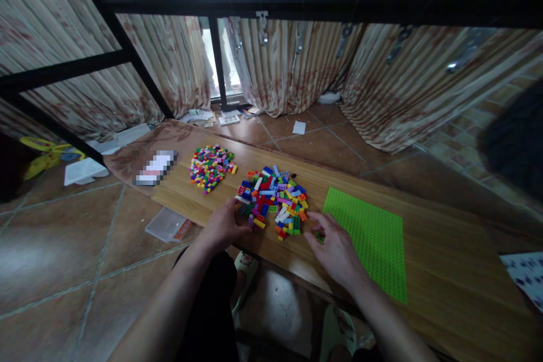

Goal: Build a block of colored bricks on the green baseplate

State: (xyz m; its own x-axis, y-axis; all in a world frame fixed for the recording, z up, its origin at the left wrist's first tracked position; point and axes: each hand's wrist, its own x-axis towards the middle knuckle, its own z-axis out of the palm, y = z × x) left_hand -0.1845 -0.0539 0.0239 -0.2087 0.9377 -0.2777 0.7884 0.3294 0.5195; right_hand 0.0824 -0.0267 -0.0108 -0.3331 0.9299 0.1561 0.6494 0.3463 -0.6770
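A loose pile of mixed toy building bricks (271, 195) in many colours lies on the wooden tabletop between my two hands. My left hand (221, 229) rests at the pile's left edge, thumb and fingers curved and apart, with no brick visible in its grasp. On the other side, my right hand (335, 249) hovers low by the pile's right edge, its thumb and fingers spread. A few small dark green and red bricks (319, 234) show under that palm, partly hidden by it. Right of this hand lies a flat green studded baseplate (373, 237).
A second heap of smaller bricks (211, 165) sits farther left on the wooden table (441, 271). Beyond it a blurred-out phone-like object (156, 168) lies on brown cloth. A clear plastic lid or box (166, 224) is on the floor. A black metal frame (297, 5) with hooks crosses above.
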